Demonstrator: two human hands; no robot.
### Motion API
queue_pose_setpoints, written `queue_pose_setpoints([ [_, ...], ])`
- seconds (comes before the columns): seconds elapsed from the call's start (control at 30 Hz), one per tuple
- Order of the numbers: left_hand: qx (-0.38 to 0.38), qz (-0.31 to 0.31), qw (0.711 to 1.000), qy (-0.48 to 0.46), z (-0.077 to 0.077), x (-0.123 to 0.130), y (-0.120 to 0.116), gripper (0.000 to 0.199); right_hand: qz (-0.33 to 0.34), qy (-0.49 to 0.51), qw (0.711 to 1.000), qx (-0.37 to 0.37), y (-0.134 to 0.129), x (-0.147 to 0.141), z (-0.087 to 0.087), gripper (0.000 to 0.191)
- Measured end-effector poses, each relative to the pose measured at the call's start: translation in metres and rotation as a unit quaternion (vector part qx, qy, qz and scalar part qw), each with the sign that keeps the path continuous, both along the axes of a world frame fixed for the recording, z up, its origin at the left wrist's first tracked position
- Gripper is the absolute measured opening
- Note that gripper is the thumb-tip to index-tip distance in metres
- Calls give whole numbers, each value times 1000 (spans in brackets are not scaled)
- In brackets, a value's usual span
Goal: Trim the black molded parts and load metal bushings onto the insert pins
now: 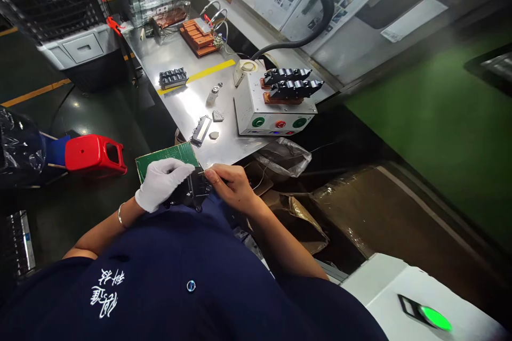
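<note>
My left hand (163,184), in a white glove, is closed on a black moulded part (197,191) held close to my body. My bare right hand (232,187) pinches at the part's upper right edge, thumb and forefinger together. A thin, light sliver shows at those fingertips, too small to name. Beneath the gloved hand lies a green board (168,155) by the table's near corner. Just beyond it, on the metal table (228,147), rest a black part with a pale strip (201,130), a grey block (218,116) and a small grey piece (214,135).
A white machine box (260,101) with buttons carries black parts (294,88) on copper-coloured bases. Farther back are another black part (173,78) and an orange fixture (199,37). A red stool (86,152) stands left; cardboard (360,208) lies right.
</note>
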State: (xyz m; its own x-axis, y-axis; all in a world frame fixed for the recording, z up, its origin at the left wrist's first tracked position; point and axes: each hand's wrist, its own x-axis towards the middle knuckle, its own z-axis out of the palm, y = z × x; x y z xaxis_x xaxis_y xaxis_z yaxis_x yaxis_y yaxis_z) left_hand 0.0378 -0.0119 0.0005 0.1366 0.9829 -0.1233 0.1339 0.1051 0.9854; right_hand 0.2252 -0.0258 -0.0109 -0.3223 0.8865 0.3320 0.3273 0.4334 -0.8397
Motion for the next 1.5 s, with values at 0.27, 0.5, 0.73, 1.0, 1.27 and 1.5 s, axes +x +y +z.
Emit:
queue_pose_setpoints([
  [0.27,-46,32,998,-27,-5,9,3,33,23,-19,999,-17,4,8,-2,43],
  [0.5,-96,0,994,-50,-1,5,11,39,74,-14,997,-5,8,11,-2,40],
  [0.73,-70,-5,996,-51,5,4,14,36,74,-15,997,-19,14,11,-1,44],
  [1.0,-19,6,999,-46,2,2,16,29,81,84,992,-55,14,18,-5,42],
  [1.27,-35,16,999,-22,-4,3,17,30,38,-1,996,77,12,11,0,27],
  [1.5,-31,10,999,-28,-2,7,18,30,52,-12,997,63,13,13,0,33],
])
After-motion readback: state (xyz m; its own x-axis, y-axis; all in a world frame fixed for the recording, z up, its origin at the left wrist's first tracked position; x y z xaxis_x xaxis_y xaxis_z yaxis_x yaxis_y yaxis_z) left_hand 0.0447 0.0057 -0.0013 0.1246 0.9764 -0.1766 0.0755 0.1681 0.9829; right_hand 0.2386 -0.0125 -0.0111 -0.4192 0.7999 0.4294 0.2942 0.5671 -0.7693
